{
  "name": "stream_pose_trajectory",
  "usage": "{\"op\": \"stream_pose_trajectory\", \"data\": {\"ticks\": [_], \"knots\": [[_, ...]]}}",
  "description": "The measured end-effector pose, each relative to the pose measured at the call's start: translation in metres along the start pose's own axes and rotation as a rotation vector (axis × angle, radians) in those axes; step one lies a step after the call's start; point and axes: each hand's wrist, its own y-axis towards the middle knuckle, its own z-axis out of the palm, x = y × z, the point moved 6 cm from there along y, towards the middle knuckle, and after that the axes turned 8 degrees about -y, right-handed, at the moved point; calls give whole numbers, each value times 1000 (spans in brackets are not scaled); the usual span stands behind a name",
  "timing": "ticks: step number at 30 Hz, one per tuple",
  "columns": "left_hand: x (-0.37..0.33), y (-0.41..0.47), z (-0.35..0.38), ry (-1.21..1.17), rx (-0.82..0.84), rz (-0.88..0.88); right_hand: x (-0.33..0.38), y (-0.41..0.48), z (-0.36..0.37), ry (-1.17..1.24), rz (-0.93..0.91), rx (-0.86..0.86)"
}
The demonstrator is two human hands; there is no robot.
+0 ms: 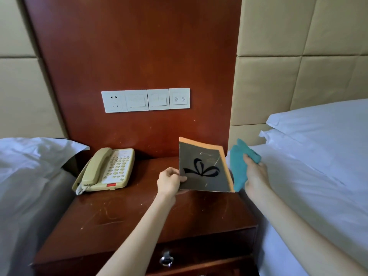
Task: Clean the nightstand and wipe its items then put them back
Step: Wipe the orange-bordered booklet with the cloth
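Observation:
My left hand (169,181) grips the lower left edge of a thin grey booklet (205,168) with an orange border and a black ribbon-like mark, held tilted above the reddish-brown nightstand (123,216). My right hand (255,173) holds a teal cloth (240,166) just right of the booklet's orange edge, touching it or nearly so. A beige corded telephone (107,169) sits on the back left of the nightstand top.
White-sheeted beds flank the nightstand, with a pillow (35,154) at left and stacked pillows (322,126) at right. A row of white switches and a socket (145,100) is on the wooden wall panel. A drawer with a metal pull (166,258) faces me.

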Motion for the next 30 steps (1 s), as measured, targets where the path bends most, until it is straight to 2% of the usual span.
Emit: {"op": "stream_pose_trajectory", "data": {"ticks": [4,8,11,14,18,21,23,25,28,30], "knots": [[5,-32,-6,-106,64,62,2,-23,39,-270,-219,174],[7,-60,-8,-119,81,133,-19,-71,88,-691,-646,503],[5,-68,-17,-162,65,150,-27,-83,106,-961,-902,598],[1,-73,-27,-155,49,170,-19,-68,101,-998,-914,543],[2,-80,-36,-149,22,166,-7,-53,89,-925,-816,360],[2,-83,-43,-157,-10,174,-4,-54,83,-859,-708,293],[2,-86,-47,-157,-9,188,-1,-64,85,-859,-731,263],[1,-87,-49,-168,-3,194,0,-82,95,-889,-841,331],[0,-86,-55,-203,-15,188,-15,-110,114,-1049,-1031,579],[-1,-87,-58,-231,-13,190,-18,-111,116,-1156,-1120,611]]}}
